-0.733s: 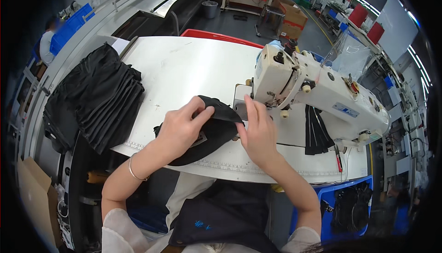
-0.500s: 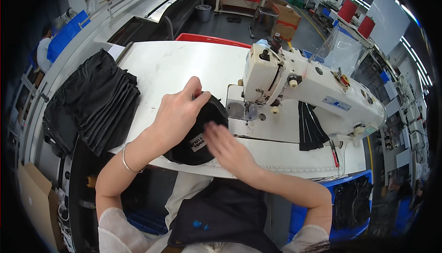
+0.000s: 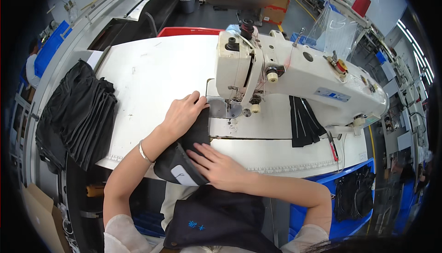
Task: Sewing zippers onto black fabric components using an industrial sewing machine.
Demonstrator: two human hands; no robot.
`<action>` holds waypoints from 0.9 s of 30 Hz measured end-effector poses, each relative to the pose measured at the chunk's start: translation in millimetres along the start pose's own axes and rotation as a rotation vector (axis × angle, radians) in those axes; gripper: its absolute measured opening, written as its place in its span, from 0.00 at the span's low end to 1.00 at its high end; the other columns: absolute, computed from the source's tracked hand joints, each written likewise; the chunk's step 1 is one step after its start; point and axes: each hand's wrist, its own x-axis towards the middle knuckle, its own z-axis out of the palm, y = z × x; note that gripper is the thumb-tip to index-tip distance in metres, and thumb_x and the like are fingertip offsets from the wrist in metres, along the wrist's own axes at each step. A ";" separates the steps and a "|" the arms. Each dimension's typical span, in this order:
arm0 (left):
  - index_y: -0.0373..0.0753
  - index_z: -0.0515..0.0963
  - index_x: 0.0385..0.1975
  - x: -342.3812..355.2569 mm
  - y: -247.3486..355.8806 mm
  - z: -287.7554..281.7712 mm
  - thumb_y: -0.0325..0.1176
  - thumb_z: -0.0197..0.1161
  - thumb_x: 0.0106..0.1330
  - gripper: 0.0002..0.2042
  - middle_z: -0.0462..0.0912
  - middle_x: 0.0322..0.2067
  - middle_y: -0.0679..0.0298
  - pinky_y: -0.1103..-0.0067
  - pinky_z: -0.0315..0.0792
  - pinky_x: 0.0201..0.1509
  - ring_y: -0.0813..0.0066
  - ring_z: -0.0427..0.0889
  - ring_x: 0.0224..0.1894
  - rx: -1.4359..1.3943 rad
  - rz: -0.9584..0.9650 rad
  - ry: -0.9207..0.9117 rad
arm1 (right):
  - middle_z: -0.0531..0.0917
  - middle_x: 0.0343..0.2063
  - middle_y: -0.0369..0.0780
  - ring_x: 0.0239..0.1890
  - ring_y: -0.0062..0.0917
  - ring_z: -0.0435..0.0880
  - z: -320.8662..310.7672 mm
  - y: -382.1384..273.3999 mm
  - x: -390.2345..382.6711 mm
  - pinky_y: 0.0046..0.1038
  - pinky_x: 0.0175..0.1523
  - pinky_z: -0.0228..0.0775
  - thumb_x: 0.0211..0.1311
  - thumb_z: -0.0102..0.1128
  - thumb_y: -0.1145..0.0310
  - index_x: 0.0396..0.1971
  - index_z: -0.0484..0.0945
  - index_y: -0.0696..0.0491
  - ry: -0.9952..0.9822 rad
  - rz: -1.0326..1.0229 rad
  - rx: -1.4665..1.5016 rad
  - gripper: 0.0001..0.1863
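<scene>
A black fabric piece (image 3: 199,128) lies folded on the white sewing table, just left of the needle area. At its upper edge my left hand (image 3: 183,114) pinches the cloth beside the metal needle plate (image 3: 220,107). My right hand (image 3: 222,169) rests with outstretched fingers on the lower right part of the cloth. A white patch (image 3: 183,175) with a pen mark shows at the cloth's near end, which hangs over the table's front edge. The sewing machine (image 3: 294,66) stands to the right, its needle beyond the cloth's right edge.
A thick stack of black fabric pieces (image 3: 85,115) sits at the table's left. Black strips (image 3: 304,122) lie under the machine arm, with red-handled snips (image 3: 332,148) beside them. A blue bin (image 3: 313,209) holding black pieces is at lower right; a red tray (image 3: 191,31) lies behind the table.
The fabric has been turned and folded, so a pen-marked white patch shows instead of the printed label. My right hand has settled onto the cloth. The view has shifted.
</scene>
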 end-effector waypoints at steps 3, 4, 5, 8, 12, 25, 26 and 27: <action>0.37 0.72 0.34 19.3 -5.7 14.3 0.33 0.60 0.57 0.09 0.72 0.29 0.60 0.72 0.73 0.26 0.62 0.78 0.28 -0.124 -0.020 -0.020 | 0.69 0.56 0.51 0.64 0.47 0.60 -15.8 19.3 -15.5 0.42 0.68 0.48 0.51 0.49 0.67 0.49 0.71 0.66 -0.123 -0.030 -0.150 0.25; 0.37 0.70 0.33 26.7 -7.9 18.4 0.38 0.62 0.58 0.12 0.71 0.28 0.62 0.72 0.72 0.24 0.64 0.78 0.27 -0.130 0.001 -0.009 | 0.69 0.56 0.51 0.64 0.47 0.60 -15.3 23.6 -18.1 0.42 0.68 0.48 0.51 0.49 0.67 0.49 0.71 0.66 -0.122 -0.017 -0.136 0.25; 0.36 0.73 0.30 30.2 -6.4 21.9 0.33 0.63 0.55 0.09 0.74 0.28 0.61 0.71 0.72 0.25 0.60 0.78 0.27 -0.207 -0.017 -0.012 | 0.71 0.53 0.51 0.63 0.50 0.61 -13.5 26.5 -20.9 0.45 0.68 0.49 0.47 0.51 0.67 0.47 0.72 0.67 -0.089 -0.025 -0.088 0.26; 0.36 0.75 0.29 40.9 -17.8 39.9 0.27 0.62 0.50 0.07 0.78 0.28 0.59 0.70 0.73 0.27 0.57 0.78 0.28 -0.127 0.218 0.067 | 0.74 0.48 0.51 0.61 0.53 0.62 -14.1 39.1 -21.6 0.50 0.66 0.51 0.41 0.52 0.66 0.43 0.74 0.67 -0.066 -0.036 -0.082 0.26; 0.35 0.78 0.31 60.9 -23.0 48.8 0.22 0.59 0.50 0.07 0.80 0.30 0.57 0.69 0.73 0.31 0.56 0.80 0.31 -0.469 0.174 0.096 | 0.77 0.45 0.49 0.56 0.47 0.69 -18.3 53.6 -15.2 0.45 0.63 0.58 0.48 0.51 0.66 0.39 0.77 0.64 -0.057 0.004 -0.168 0.20; 0.32 0.76 0.35 52.0 -48.3 83.2 0.24 0.57 0.55 0.09 0.79 0.33 0.49 0.68 0.72 0.38 0.52 0.79 0.37 -0.648 0.049 -0.098 | 0.74 0.49 0.49 0.61 0.50 0.64 -5.4 67.7 -25.0 0.46 0.64 0.57 0.42 0.52 0.70 0.39 0.78 0.62 -0.118 0.123 -0.135 0.21; 0.31 0.76 0.36 54.2 -45.9 85.7 0.24 0.56 0.55 0.09 0.79 0.33 0.48 0.67 0.72 0.38 0.51 0.79 0.37 -0.668 0.048 -0.102 | 0.73 0.49 0.49 0.61 0.50 0.63 -8.0 66.7 -27.1 0.46 0.63 0.57 0.42 0.52 0.70 0.39 0.78 0.63 -0.129 0.130 -0.151 0.21; 0.31 0.75 0.36 54.1 -46.9 84.1 0.25 0.56 0.56 0.09 0.79 0.33 0.48 0.67 0.72 0.39 0.51 0.79 0.38 -0.677 0.044 -0.109 | 0.73 0.49 0.49 0.61 0.50 0.63 -10.4 65.3 -26.3 0.46 0.63 0.57 0.42 0.52 0.70 0.39 0.78 0.63 -0.130 0.130 -0.153 0.21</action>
